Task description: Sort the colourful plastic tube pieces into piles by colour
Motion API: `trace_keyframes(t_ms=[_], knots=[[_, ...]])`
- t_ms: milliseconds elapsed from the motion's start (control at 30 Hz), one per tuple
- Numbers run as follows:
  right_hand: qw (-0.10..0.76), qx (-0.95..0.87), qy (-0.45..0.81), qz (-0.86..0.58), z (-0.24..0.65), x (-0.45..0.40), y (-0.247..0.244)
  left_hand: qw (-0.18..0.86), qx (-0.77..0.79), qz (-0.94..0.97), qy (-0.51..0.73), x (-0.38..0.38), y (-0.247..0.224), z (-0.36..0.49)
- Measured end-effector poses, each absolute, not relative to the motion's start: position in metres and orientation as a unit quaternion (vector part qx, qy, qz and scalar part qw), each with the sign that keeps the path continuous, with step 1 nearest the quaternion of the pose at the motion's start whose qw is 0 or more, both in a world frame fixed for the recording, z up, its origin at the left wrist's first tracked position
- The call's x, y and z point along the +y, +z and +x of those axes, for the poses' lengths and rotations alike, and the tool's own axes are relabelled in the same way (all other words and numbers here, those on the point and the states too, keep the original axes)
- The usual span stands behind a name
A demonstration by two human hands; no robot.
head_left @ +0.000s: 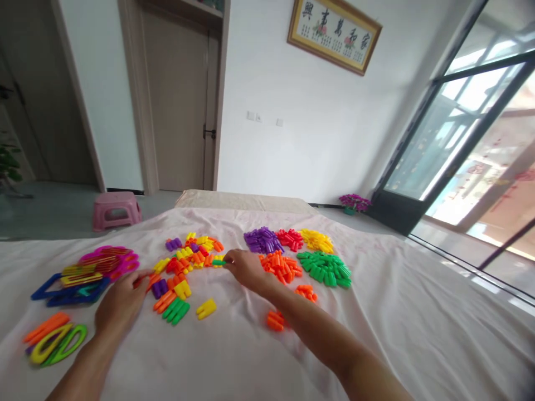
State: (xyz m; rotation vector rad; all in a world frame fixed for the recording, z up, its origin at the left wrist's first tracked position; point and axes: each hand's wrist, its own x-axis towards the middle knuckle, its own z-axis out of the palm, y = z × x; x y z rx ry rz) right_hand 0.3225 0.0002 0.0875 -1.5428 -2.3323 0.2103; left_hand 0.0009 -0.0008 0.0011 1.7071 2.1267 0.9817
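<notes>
My right hand point(246, 270) pinches a green plastic building block point(218, 262) at the right edge of a mixed pile. My left hand point(123, 298) is at the left side of that pile, its fingers closed on an orange building block point(152, 280). The mixed pile holds orange, yellow, red and purple blocks point(159, 288). Nearer me lie a green block group point(176, 311) and a single yellow block point(206, 309). Beyond my right hand are sorted heaps: purple point(264, 240), red point(290, 239), yellow point(316, 241), green point(325, 269) and orange point(284, 267).
A pale cloth point(401, 328) covers the table. On the left are blue frames point(77, 301), pink plastic pieces point(125, 259) and yellow and green loops point(62, 344). Loose orange blocks point(275, 320) lie by my right forearm. A pink stool point(117, 210) stands beyond the table.
</notes>
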Motion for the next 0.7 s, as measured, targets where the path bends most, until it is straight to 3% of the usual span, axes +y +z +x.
trace_keyframes(t_ms=[167, 367, 600, 700], knots=[[0.218, -0.738, 0.03, -0.637, 0.432, -0.017, 0.111, 0.139, 0.748, 0.57, 0.311, 0.004, -0.003, -0.002], [0.168, -0.617, -0.028, -0.768, 0.543, -0.046, 0.105, 0.136, 0.76, 0.567, 0.288, 0.006, -0.008, -0.004], [0.108, -0.542, -0.048, -0.832, 0.601, -0.067, 0.086, 0.154, 0.759, 0.57, 0.276, 0.008, -0.008, -0.007], [0.124, -0.525, -0.054, -0.84, 0.605, -0.07, 0.083, 0.145, 0.758, 0.573, 0.276, 0.009, -0.009, -0.007]])
